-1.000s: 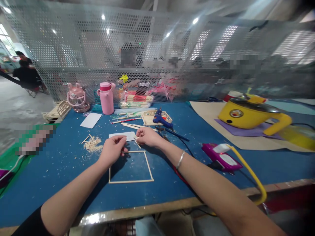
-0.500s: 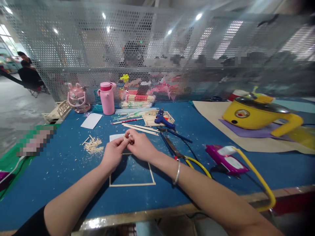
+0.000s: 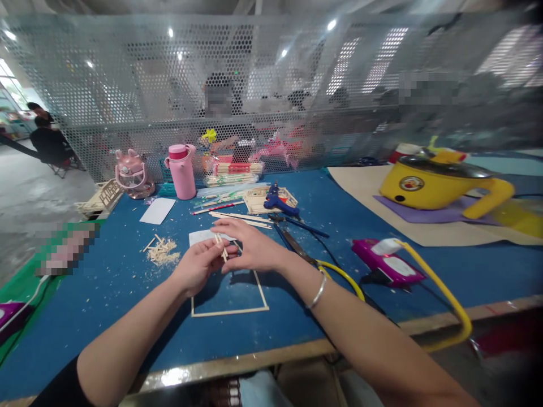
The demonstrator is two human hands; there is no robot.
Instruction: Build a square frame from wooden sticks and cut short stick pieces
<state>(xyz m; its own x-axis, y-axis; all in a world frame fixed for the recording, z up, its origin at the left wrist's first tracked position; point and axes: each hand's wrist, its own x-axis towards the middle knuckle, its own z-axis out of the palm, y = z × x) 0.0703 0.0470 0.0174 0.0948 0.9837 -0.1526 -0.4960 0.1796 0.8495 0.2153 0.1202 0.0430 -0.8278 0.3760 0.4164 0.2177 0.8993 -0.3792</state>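
Observation:
My left hand pinches a few short wooden sticks between thumb and fingers. Beside them is my right hand, its thumb and fingers apart around the sticks; I cannot tell whether its fingertips touch them. Below both hands lies a rectangular frame of thin wooden sticks, its far side partly hidden. A piece of white paper shows just beyond the left hand. Long loose sticks lie past the right hand, near the scissors with yellow handles.
A pile of stick scraps lies to the left. Farther back are a blue glue gun, a pink thermos and a white card. On the right stand a purple power strip with a yellow cord and a yellow pot.
My right hand has opened and shifted slightly right, away from the pinch with my left hand. The short sticks now show in my left fingers. The whole view has shifted slightly.

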